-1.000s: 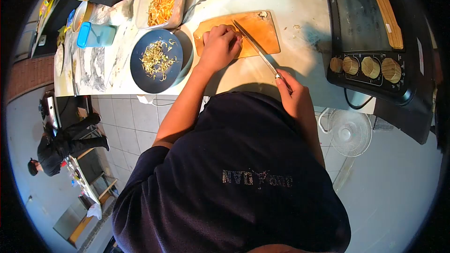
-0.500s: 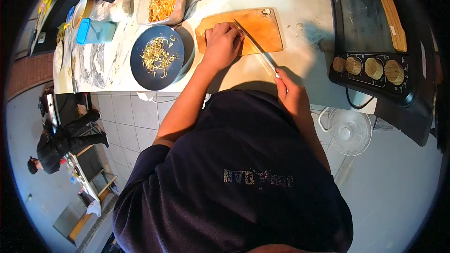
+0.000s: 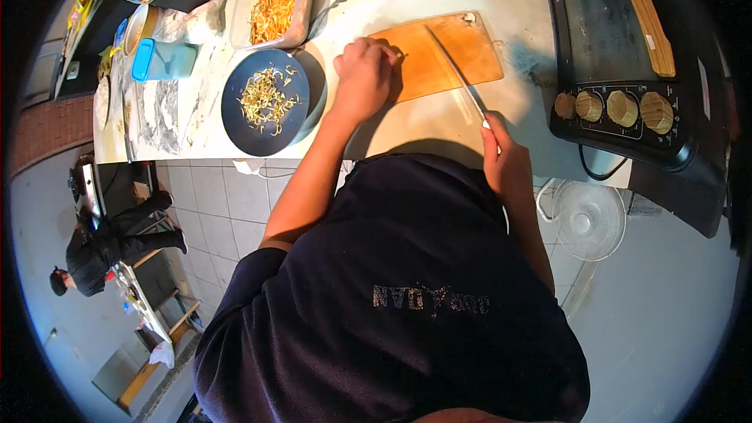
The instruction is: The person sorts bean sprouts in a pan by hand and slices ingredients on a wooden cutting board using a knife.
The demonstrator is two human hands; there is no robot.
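My right hand (image 3: 509, 158) is closed around the handle of a long knife (image 3: 458, 73). Its thin blade slants up and left across the orange cutting board (image 3: 446, 51). My left hand (image 3: 365, 77) is at the board's left edge, its fingers curled inward, and what they hold, if anything, is hidden. By those fingertips is a small dark bit, too small to name. A small pale piece (image 3: 470, 18) lies at the board's far corner. Left of my left hand, a dark round pan (image 3: 235, 121) contains pale, curly cut shreds (image 3: 269, 99).
Behind the pan stands a clear plastic tub (image 3: 306, 12) of orange and pale shreds (image 3: 274, 6). A blue-lidded container (image 3: 166, 60) is farther left. A black oven (image 3: 611, 139) with wooden knobs borders the right side. A person (image 3: 94, 254) in dark clothes stands across the room.
The cutting board has shifted to the right and turned slightly. My left hand has moved from over the board to its left edge. My right hand and the knife have shifted right.
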